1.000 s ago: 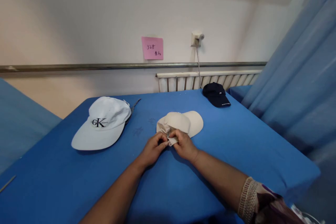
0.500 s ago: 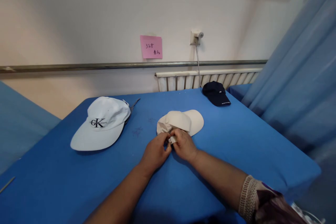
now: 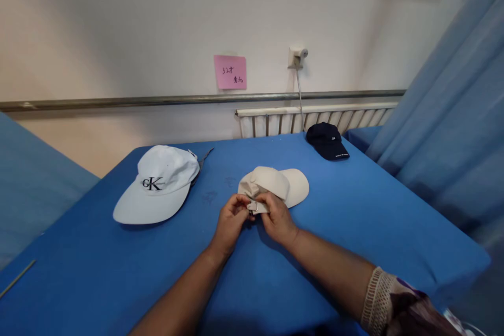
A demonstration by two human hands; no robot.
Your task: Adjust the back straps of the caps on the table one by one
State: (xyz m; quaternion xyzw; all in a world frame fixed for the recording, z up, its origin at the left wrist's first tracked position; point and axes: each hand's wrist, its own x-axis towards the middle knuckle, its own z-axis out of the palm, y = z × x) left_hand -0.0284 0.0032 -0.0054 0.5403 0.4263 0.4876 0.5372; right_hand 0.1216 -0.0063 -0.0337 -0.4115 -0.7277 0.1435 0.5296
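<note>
A beige baseball cap lies on the blue-covered table, brim pointing right and its back toward me. Its rear strap, with a small metal buckle, shows between my hands. My left hand pinches the strap's left part beside the buckle. On the other side, my right hand grips the strap close to the cap's edge, fingers closed. The fingertips of both hands are partly hidden behind the strap.
A white cap with black letters stands at the left, a dark strap behind it. A navy cap sits at the table's far right corner. A thin stick lies at the left edge. Blue curtains hang at the right.
The strap and buckle have come into clearer view as my left hand has shifted slightly and its fingers have changed their hold. The whole view has moved a little; the other caps stay put.
</note>
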